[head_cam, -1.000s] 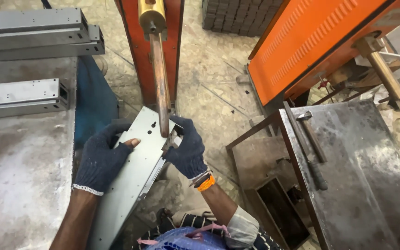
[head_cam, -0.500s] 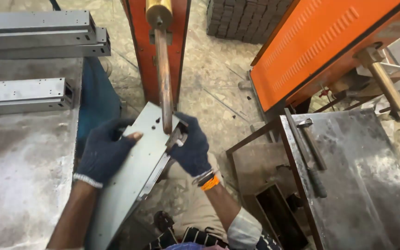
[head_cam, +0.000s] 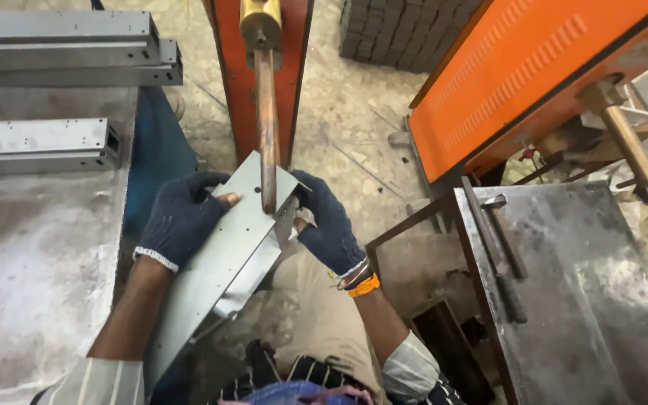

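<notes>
- Grey, worn steel tabletop [head_cam: 31,262] fills the left side; on its far end lie long grey folded-steel channel sections [head_cam: 39,146], stacked and side by side, their long axes running left to right and their open ends facing right.
- Beside the tabletop's right edge stands a blue panel [head_cam: 160,154], its lower part hidden behind the left arm.
- The left hand [head_cam: 181,221], in a dark blue knitted glove with a white cuff, grips the left edge of a long grey perforated sheet-metal bracket [head_cam: 226,259], fingers curled over the edge and the bare thumb tip lying on its flat face.
- That bracket is held above the lap, off any surface; its long axis runs diagonally from lower left, near the left forearm, to upper right, where its far end points at the red-orange machine column [head_cam: 226,82].
- A copper-coloured rod [head_cam: 267,127] hangs straight down from a brass-coloured fitting [head_cam: 260,22], and its tip meets the bracket's upper end.
- The right hand [head_cam: 331,225], gloved alike and with an orange band at the wrist, is closed around the bracket's right edge just beside the rod tip.
- Further right, an orange slotted sheet-metal cover [head_cam: 519,82] slopes upward.
- At the far right a second grey steel tabletop [head_cam: 586,300] carries a dark metal bar [head_cam: 500,247] along its left rim.
</notes>
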